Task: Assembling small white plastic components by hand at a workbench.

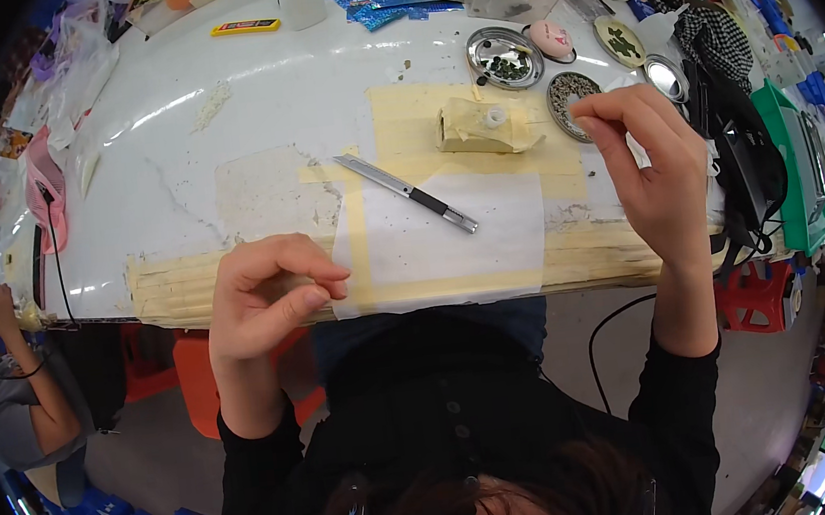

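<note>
Over a white paper sheet [484,270] taped at the table's front edge, a silver and black craft knife [411,195] lies aslant. My left hand [270,292] is by the sheet's left edge, fingers loosely curled and thumb a little apart, with nothing visible in it. My right hand [653,152] is raised at the right, thumb and forefinger pinched beside a round dish of small beads or stones [563,91]. Whatever is between those fingertips is too small to make out. A tape-wrapped block [484,126] stands behind the knife.
Behind are a metal dish with dark green bits [505,59], a pink rounded object [551,40] and a pale dish with green pieces [619,43]. A yellow cutter [246,28] lies far left. A green tray [793,167] borders the right; another person [30,398] sits at left.
</note>
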A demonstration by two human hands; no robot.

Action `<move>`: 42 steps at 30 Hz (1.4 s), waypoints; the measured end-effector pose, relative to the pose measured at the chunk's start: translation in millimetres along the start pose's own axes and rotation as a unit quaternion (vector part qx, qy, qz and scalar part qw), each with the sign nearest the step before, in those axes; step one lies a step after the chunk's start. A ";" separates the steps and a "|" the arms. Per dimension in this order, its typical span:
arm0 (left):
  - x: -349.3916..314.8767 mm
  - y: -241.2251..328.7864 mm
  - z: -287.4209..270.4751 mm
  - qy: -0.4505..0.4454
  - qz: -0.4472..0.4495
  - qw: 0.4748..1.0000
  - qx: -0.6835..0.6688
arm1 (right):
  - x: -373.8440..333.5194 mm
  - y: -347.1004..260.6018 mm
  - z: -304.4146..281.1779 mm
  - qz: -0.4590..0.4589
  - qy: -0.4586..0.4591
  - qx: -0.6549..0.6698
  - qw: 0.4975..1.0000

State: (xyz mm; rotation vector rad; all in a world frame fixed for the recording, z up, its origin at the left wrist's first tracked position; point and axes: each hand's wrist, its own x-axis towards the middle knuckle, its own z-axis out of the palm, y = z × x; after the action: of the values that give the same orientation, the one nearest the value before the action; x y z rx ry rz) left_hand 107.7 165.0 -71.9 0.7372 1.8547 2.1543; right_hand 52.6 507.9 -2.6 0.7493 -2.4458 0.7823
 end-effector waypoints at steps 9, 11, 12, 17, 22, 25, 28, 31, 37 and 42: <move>-1.7 -11.8 -9.6 0.092 0.021 0.995 -0.020 | 37.8 3.3 16.5 -0.149 -0.112 -0.096 0.978; -1.6 -11.3 -9.4 0.090 0.015 0.996 -0.019 | 38.9 3.5 18.9 -0.159 -0.137 -0.102 0.972; -1.5 -10.8 -9.3 0.091 0.016 0.996 -0.018 | 38.7 3.2 19.0 -0.163 -0.150 -0.106 0.969; -3.9 -12.5 -10.6 0.094 0.027 0.995 -0.029 | 35.0 10.4 8.8 -0.090 -0.084 -0.048 0.991; -3.4 -13.3 -12.1 0.087 0.028 0.995 -0.034 | 1.8 38.4 -1.5 0.011 -0.083 -0.128 0.988; -1.8 -12.0 -10.9 0.091 0.018 0.995 -0.034 | -17.1 42.9 6.6 -0.008 -0.115 -0.180 0.977; -1.3 -12.3 -10.2 0.097 0.016 0.995 -0.034 | -23.7 44.2 14.9 -0.022 -0.114 -0.203 0.972; -2.5 -12.6 -10.3 0.102 0.020 0.994 -0.036 | -26.7 47.7 18.9 -0.027 -0.107 -0.229 0.967; -1.8 -13.1 -10.6 0.103 0.022 0.993 -0.045 | -29.3 48.6 18.2 -0.057 -0.101 -0.264 0.957; -3.1 -14.5 -13.1 0.096 0.024 0.994 -0.046 | -34.5 23.5 -9.5 -0.065 -0.101 -0.269 0.956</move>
State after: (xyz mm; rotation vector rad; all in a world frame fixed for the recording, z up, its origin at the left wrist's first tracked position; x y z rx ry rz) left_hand 101.5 155.0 -87.8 0.5804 1.8263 2.3989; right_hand 66.3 542.3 -24.2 0.7852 -2.5743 -0.0270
